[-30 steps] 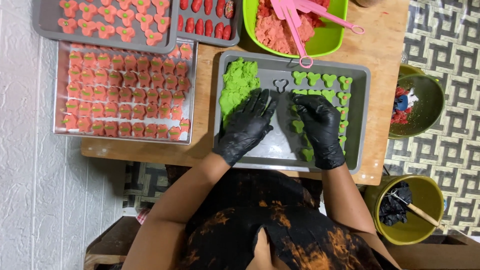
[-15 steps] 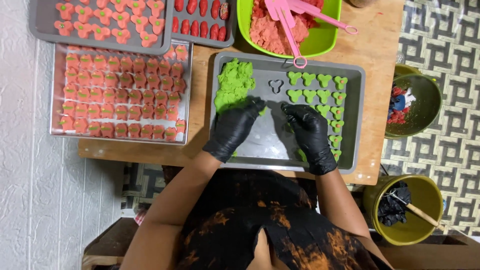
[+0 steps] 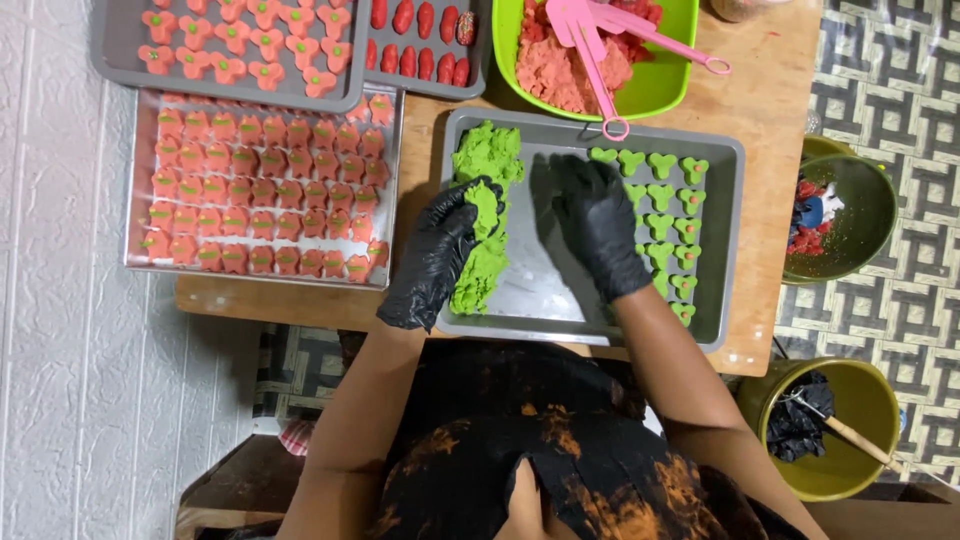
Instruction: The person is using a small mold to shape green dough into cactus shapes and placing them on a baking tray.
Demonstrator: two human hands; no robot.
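Both hands moved up: left hand [image 3: 440,250] pinching green dough [image 3: 485,215], right hand [image 3: 598,225] open beside shaped pieces [image 3: 665,225].

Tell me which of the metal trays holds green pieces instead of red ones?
The tray right in front of the person, under both gloved hands; it alone holds green dough and small green shapes.

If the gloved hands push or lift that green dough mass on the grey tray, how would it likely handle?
The green dough looks soft and crumbly: its lumpy, ragged edge suggests it would probably break into clumps rather than lift whole. The left hand presses into it, so it likely dents easily. Lying flat on the grey tray, it seems unlikely to roll.
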